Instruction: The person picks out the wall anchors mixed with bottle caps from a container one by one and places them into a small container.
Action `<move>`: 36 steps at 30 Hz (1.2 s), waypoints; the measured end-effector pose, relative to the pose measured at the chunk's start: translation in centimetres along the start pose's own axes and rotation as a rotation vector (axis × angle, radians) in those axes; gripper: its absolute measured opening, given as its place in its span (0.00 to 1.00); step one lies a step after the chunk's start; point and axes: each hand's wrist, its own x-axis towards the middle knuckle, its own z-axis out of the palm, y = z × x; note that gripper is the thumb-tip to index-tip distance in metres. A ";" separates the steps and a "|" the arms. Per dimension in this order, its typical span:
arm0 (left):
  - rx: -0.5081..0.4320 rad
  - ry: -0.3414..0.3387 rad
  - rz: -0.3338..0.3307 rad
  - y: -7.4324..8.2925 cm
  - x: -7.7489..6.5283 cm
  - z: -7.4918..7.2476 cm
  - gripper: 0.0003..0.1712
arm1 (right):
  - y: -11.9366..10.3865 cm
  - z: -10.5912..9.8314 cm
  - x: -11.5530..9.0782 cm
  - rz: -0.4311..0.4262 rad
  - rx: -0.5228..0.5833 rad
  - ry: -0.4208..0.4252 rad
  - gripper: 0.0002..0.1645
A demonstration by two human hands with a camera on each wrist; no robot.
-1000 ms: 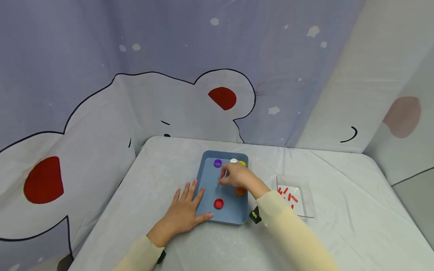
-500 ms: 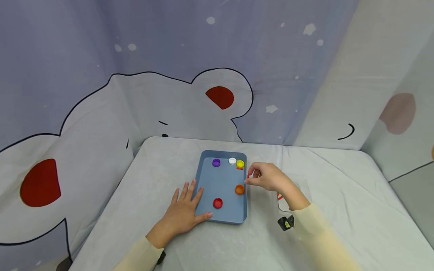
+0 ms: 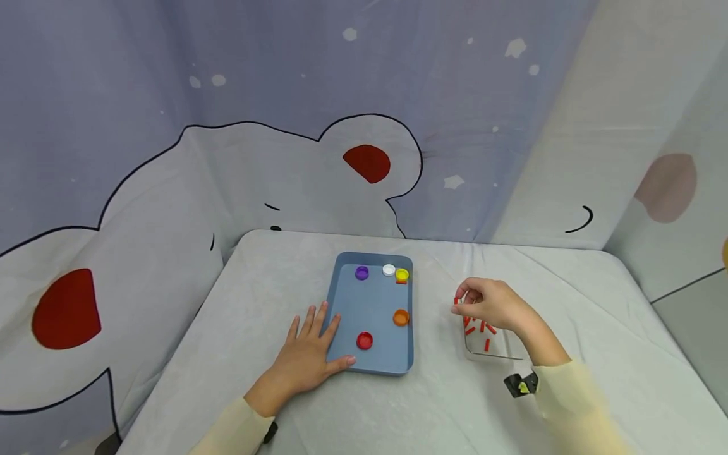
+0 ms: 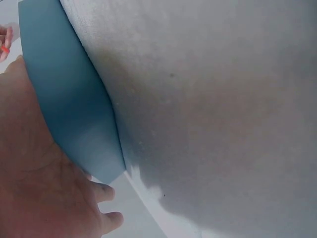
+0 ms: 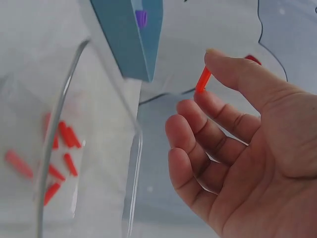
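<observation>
My right hand (image 3: 491, 306) is above the left side of a clear plastic box (image 3: 491, 356). It pinches a short red stick (image 5: 203, 79) between thumb and index fingertip; the other fingers bend loosely. Several similar red sticks (image 5: 69, 164) lie scattered in the box. My left hand (image 3: 304, 357), fingers spread, rests at the near left corner of a blue-grey tray (image 3: 372, 303). In the tray are a purple cap (image 3: 361, 273), a white cap (image 3: 388, 270), a yellow cap (image 3: 402, 275), an orange cap (image 3: 400, 317) and a red cap (image 3: 364, 340). One red stick (image 3: 401, 282) lies just below the yellow cap.
Both tray and box stand on a white cloth-covered table (image 3: 273, 265). A printed curtain (image 3: 273, 170) with a bear pattern rises behind the table's far edge. The table's side edges slope away left and right.
My right hand has moved right, from over the tray to above the clear box, with the red stick still pinched. My left hand has stayed on the tray's corner.
</observation>
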 end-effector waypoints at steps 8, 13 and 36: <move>-0.003 -0.020 -0.008 -0.1 0.0 0.2 0.58 | 2.6 -1.2 -1.4 0.024 -0.003 0.025 0.14; 0.001 -0.012 -0.009 -0.1 -0.2 0.2 0.58 | 4.1 -1.8 -2.0 0.025 -0.019 0.049 0.15; -0.021 0.006 0.013 0.2 -0.2 -0.5 0.57 | 7.4 -3.1 -1.9 0.116 -0.052 0.041 0.20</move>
